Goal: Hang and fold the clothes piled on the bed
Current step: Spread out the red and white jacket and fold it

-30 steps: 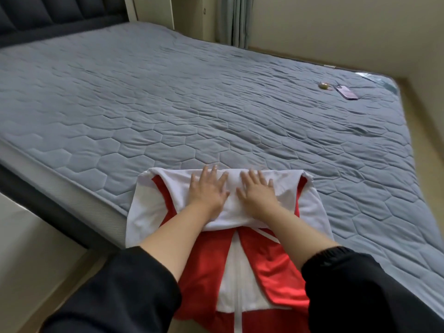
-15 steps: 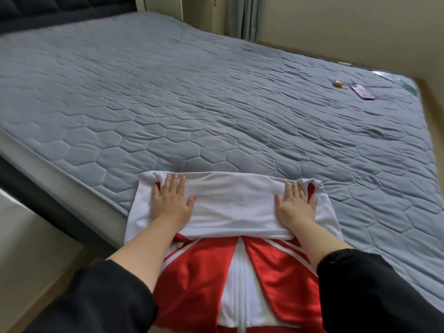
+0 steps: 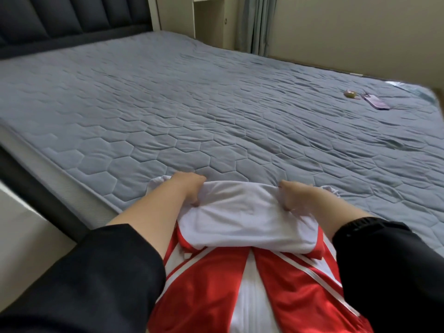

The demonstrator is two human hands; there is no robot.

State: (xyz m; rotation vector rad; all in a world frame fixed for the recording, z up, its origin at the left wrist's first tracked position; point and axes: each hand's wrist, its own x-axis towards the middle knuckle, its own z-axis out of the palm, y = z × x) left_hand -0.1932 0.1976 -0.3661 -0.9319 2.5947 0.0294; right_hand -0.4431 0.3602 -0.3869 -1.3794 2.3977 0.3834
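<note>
Where the jacket (image 3: 240,219) lies: on the near edge of the bed (image 3: 192,104); red and white, its white top folded over; the red part reaches past the edge
Left hand (image 3: 189,188): fingers curled, pinching the fold's left end
Right hand (image 3: 294,198): fingers curled, pinching the fold's right end
Far right corner: a phone (image 3: 376,104); a small round thing (image 3: 349,93) just beside it

Both hands' fingers (image 3: 192,198) around folded red-white garment (image 3: 240,219) on bed (image 3: 216,111)
</note>
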